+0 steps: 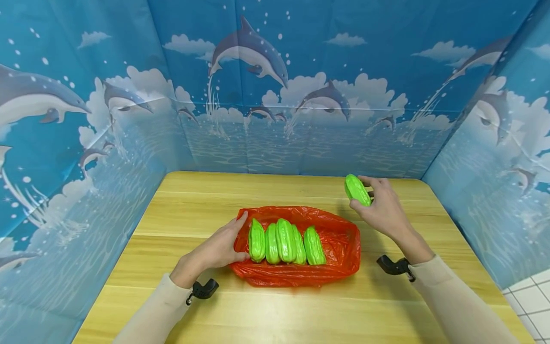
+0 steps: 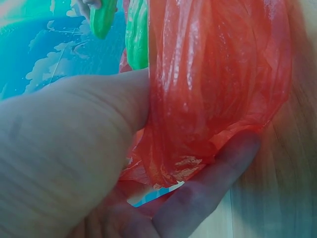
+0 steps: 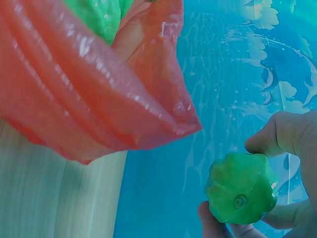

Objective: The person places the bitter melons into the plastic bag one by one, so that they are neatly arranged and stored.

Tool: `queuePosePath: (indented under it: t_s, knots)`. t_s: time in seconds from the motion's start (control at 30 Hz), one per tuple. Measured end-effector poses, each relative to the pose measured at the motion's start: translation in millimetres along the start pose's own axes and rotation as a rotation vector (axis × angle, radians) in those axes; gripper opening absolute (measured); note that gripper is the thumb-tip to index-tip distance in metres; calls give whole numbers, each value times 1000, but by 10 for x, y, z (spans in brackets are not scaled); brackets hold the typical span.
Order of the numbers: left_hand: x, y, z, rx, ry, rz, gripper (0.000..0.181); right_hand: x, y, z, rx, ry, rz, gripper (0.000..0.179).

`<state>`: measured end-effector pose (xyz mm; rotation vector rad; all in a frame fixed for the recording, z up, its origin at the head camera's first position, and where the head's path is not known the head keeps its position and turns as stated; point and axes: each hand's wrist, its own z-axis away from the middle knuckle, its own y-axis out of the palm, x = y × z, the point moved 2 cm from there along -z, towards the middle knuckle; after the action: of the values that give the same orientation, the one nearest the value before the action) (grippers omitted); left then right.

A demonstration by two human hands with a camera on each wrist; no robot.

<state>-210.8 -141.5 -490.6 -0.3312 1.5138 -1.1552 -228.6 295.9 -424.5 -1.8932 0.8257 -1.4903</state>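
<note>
A red plastic bag [image 1: 339, 274] lies spread open on the table, its rim standing up around several green, ribbed bitter melons [image 1: 285, 241] set side by side. At the bag's left end, my left hand [image 1: 219, 246] grips the plastic; the left wrist view has its thumb over the rim and a finger [image 2: 198, 198] along the outside. Beyond the bag's right end, my right hand [image 1: 382, 205] holds one bitter melon [image 1: 357, 189] above the table between thumb and fingers. The right wrist view shows that bitter melon [image 3: 241, 188] end-on, apart from the bag.
The wooden table [image 1: 275, 310] has a light, striped top. Blue sheeting with dolphins [image 1: 275, 143] rises behind its back edge and along both sides. Each wrist wears a black camera mount [image 1: 204, 289]. White floor tiles [image 1: 530, 301] show at the lower right.
</note>
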Motion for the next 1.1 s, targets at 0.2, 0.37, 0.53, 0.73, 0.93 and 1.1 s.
queuePosePath:
  t_s: [0.2,0.37,0.53,0.73,0.93,1.1]
  knots:
    - [-10,-7,2,0,-4,-6,117,74,-3,32,-3,-9,-10,75]
    - [-27,-18,5,-2,-10,-6,117,134,-9,64,8,-17,-27,72]
    - [-24,-24,5,-3,-12,0,117,182,-4,91,23,-35,-41,71]
    - [-27,-29,-2,-1,-17,-2,117,228,1,136,44,-44,-49,72]
    - [-25,-18,2,4,-14,0,119,281,34,193,77,-54,-49,71]
    - [-23,-2,8,15,-7,7,121,344,80,227,107,-59,-47,72]
